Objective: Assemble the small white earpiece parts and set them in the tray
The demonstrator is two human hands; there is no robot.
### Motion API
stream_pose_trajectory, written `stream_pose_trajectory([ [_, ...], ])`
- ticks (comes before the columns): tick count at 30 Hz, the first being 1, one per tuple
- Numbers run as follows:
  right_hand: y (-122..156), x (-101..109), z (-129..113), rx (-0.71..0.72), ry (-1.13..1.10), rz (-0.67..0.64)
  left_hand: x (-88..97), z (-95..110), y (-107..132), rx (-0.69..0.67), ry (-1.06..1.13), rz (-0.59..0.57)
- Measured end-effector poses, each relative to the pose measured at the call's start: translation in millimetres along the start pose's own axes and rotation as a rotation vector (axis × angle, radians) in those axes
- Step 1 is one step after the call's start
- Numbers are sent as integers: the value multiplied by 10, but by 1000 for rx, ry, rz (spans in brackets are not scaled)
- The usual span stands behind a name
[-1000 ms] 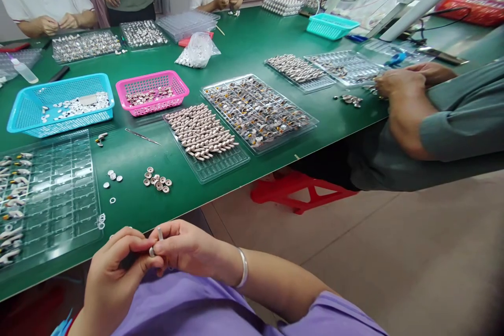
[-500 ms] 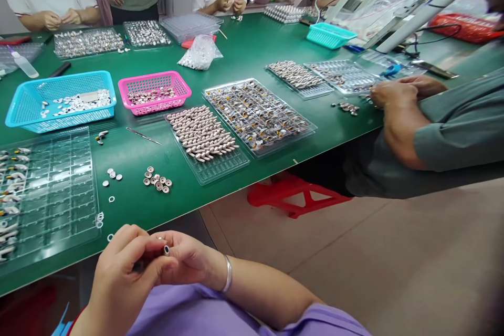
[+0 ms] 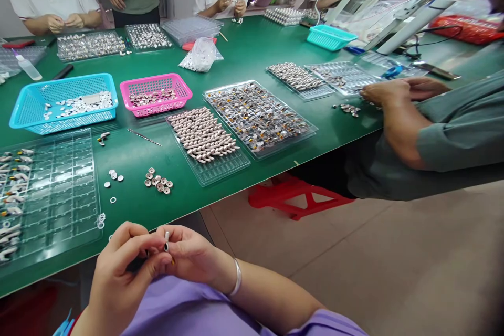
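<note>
In front of the purple garment, my right hand (image 3: 195,257) pinches a small earbud shell (image 3: 166,245) between thumb and fingers. Its pale stem points up and a dark round opening faces me. My left hand (image 3: 122,268) is closed beside it, fingertips meeting the right ones at the part; whatever else sits between its fingers is mostly hidden. A tiny orange-yellow bit shows below the shell. On the green table ahead lie round metallic caps (image 3: 159,182), white discs (image 3: 114,175) and a white ring (image 3: 113,200).
A clear tray (image 3: 66,189) partly filled with earbud parts lies left. Tweezers (image 3: 145,137), a blue basket (image 3: 65,121), a pink basket (image 3: 155,107), a tray of stacked shells (image 3: 212,170) and a fuller tray (image 3: 255,115) stand farther back. A co-worker's hands (image 3: 397,89) work at right, above a red stool (image 3: 299,199).
The shell has turned between my fingers, so its stem now stands up and the orange-yellow bit shows. My right hand and wrist have shifted slightly right.
</note>
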State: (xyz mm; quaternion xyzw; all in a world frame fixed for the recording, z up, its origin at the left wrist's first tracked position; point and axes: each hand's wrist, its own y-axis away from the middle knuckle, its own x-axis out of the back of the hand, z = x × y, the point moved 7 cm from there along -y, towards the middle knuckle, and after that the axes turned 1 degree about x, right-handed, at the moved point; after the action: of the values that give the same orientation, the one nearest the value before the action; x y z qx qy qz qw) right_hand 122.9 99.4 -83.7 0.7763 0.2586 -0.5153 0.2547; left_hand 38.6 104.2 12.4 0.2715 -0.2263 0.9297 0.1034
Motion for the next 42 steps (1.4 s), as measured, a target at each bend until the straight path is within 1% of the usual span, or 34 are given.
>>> stream_pose_trajectory([
  [3,42,-7,-162,147,88,96,-5,-78,-2,86,39,12],
  [6,78,-3,-291,312,269,131,-1,-130,9,140,83,58],
  [8,88,7,-313,372,383,136,-11,-154,26,158,122,75],
  [10,92,41,-299,394,434,166,-13,-164,50,153,147,97],
  [13,91,87,-268,397,414,207,12,-140,95,99,101,137],
  [16,84,110,-253,381,361,222,32,-92,138,32,-17,158],
  [19,75,134,-246,348,283,251,46,-23,172,-64,-113,195],
  [22,59,124,-203,292,173,236,53,44,201,-162,-174,240],
  [26,38,95,-128,224,90,198,32,127,230,-270,-275,248],
  [28,30,76,-118,220,73,183,31,150,240,-294,-314,252],
  [33,19,41,-119,212,51,180,47,156,262,-306,-367,272],
  [37,19,60,-88,204,40,187,38,162,268,-325,-384,265],
  [42,22,94,-52,227,43,196,31,190,255,-342,-392,247],
])
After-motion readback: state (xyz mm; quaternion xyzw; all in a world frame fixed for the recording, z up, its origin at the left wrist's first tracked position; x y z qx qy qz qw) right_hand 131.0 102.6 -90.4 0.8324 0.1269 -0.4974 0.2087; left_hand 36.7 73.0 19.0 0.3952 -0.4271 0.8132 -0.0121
